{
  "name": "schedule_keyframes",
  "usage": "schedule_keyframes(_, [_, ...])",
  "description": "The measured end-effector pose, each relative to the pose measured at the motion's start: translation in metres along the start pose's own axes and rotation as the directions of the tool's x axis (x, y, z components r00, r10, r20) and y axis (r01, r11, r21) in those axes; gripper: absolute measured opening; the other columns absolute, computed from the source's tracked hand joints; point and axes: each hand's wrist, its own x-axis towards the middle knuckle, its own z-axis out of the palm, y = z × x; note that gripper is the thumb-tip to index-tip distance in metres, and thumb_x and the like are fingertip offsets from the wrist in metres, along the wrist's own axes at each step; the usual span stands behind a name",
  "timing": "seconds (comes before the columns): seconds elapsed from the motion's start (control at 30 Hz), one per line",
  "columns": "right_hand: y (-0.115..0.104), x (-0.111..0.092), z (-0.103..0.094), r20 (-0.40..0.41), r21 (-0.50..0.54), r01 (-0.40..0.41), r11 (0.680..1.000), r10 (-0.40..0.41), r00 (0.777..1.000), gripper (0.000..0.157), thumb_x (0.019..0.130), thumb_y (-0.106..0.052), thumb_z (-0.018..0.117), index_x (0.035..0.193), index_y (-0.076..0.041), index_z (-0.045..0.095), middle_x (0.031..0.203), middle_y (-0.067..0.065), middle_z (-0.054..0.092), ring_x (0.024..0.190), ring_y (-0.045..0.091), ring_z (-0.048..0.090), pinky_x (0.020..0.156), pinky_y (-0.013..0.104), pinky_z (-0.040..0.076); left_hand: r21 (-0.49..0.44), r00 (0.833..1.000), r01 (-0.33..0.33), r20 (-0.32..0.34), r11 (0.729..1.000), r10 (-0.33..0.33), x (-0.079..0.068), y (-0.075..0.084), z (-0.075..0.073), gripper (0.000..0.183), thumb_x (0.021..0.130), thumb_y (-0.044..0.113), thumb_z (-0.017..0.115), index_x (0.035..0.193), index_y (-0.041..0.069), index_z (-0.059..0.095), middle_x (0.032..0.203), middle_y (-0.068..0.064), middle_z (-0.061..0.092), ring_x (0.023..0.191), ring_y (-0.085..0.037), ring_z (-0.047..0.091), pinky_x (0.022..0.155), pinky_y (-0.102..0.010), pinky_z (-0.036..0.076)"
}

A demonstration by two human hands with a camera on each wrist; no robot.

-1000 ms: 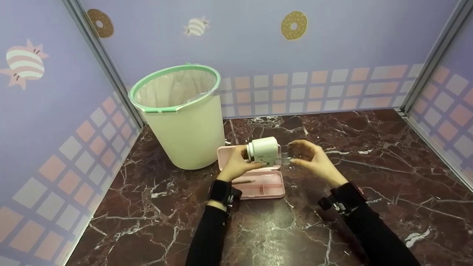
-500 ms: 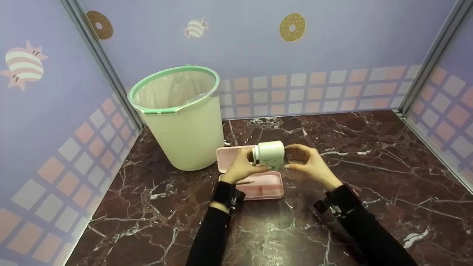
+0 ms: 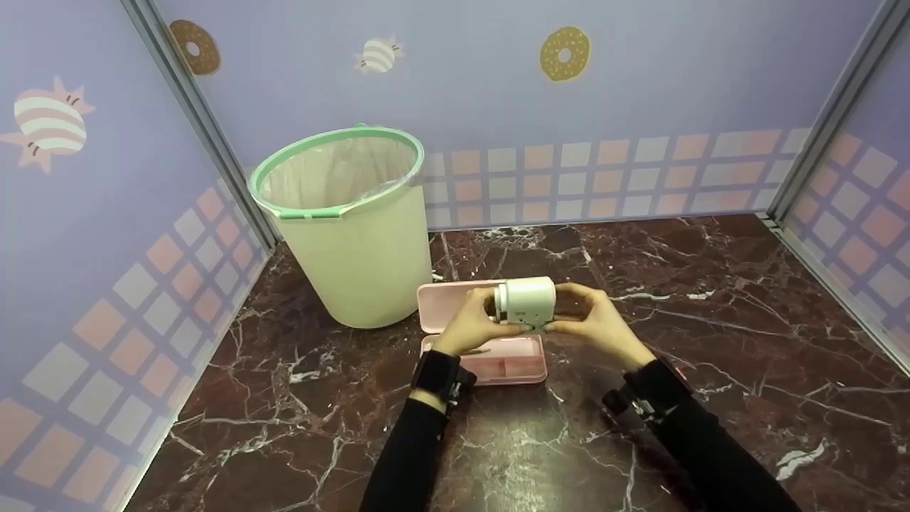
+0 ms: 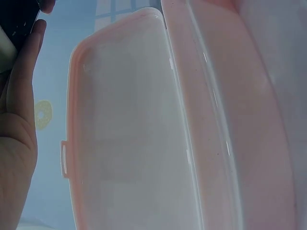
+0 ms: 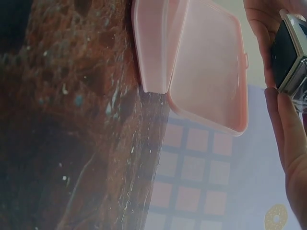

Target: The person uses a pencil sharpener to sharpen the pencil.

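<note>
A white pencil sharpener (image 3: 533, 297) is held on its side between both hands, above the pink pencil case (image 3: 441, 302). My left hand (image 3: 468, 328) grips its left end, thumb along the near side. At the other end my right hand (image 3: 603, 323) pinches the sharpener by the clear shavings drawer, which the fingers mostly hide. The right wrist view shows the sharpener's dark base (image 5: 284, 55) and part of the clear drawer (image 5: 296, 91). The case lies with its lid raised behind. A short piece of pencil (image 3: 481, 350) lies in it, partly covered by my left hand.
A tall pale bin (image 3: 362, 263) with a green rim and a plastic liner stands behind and left of the case. Patterned panels (image 3: 640, 92) enclose the dark marble tabletop (image 3: 711, 299) at the back and both sides.
The clear drawer stuck out from the sharpener's right end earlier; now it sits in or against the body. My right hand has closed up to the sharpener, which has shifted slightly right and down.
</note>
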Motion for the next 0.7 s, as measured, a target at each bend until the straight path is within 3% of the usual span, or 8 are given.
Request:
schedule_keyframes(0.13, [0.0007,-0.0001,0.0001,0.009,-0.004,0.012,1.0,-0.012,1.0,0.061,0.075,0.005,0.078,0.129,0.013,0.052,0.121,0.034,0.062,0.095,0.009,0.072,0.087,0.028,0.059,-0.007,1.0,0.005,0.001,1.0,-0.005,-0.0001,0.0,0.0013,0.046,0.07,0.009,0.087,0.112,0.003,0.069,0.107,-0.013,0.074,0.09,-0.016,0.071,0.082,-0.031,0.06])
schedule_keyframes(0.3, [0.0001,-0.001,0.0003,0.011,-0.023,0.022,1.0,-0.021,1.0,0.06,0.075,0.004,0.079,0.129,0.012,0.052,0.118,0.03,0.065,0.095,0.009,0.072,0.087,0.027,0.059,-0.027,1.0,0.005,0.009,1.0,-0.004,0.001,-0.0006,0.0022,0.046,0.07,0.004,0.086,0.112,0.001,0.069,0.107,-0.015,0.073,0.088,-0.014,0.07,0.082,-0.03,0.06])
schedule_keyframes(0.47, [-0.003,-0.0006,0.0006,0.027,-0.059,0.023,0.998,-0.022,0.999,0.058,0.077,0.003,0.077,0.129,0.01,0.053,0.122,0.026,0.063,0.108,0.017,0.069,0.096,0.026,0.055,-0.044,1.0,-0.016,0.013,0.999,0.017,0.0009,-0.0017,0.0025,0.051,0.07,0.0,0.085,0.118,0.0,0.066,0.112,-0.017,0.072,0.092,-0.015,0.069,0.086,-0.032,0.059])
schedule_keyframes(0.63, [-0.0081,-0.0019,-0.0001,0.044,-0.087,0.0,0.996,0.003,0.999,0.061,0.077,0.0,0.078,0.132,0.006,0.052,0.128,0.023,0.06,0.12,0.035,0.061,0.103,0.034,0.051,-0.016,0.999,-0.031,0.007,0.999,0.031,0.0009,-0.0021,0.0026,0.05,0.07,0.004,0.086,0.116,0.002,0.068,0.11,-0.014,0.073,0.091,-0.013,0.069,0.086,-0.031,0.059])
schedule_keyframes(0.7, [-0.0091,-0.0025,-0.0003,0.035,-0.089,0.004,0.996,0.0,0.999,0.062,0.077,-0.001,0.079,0.132,0.004,0.052,0.129,0.021,0.06,0.12,0.033,0.061,0.105,0.034,0.05,-0.013,1.0,-0.028,0.013,1.0,0.028,0.001,-0.0009,0.0031,0.051,0.07,0.005,0.086,0.118,0.003,0.068,0.11,-0.014,0.073,0.091,-0.013,0.069,0.085,-0.032,0.059])
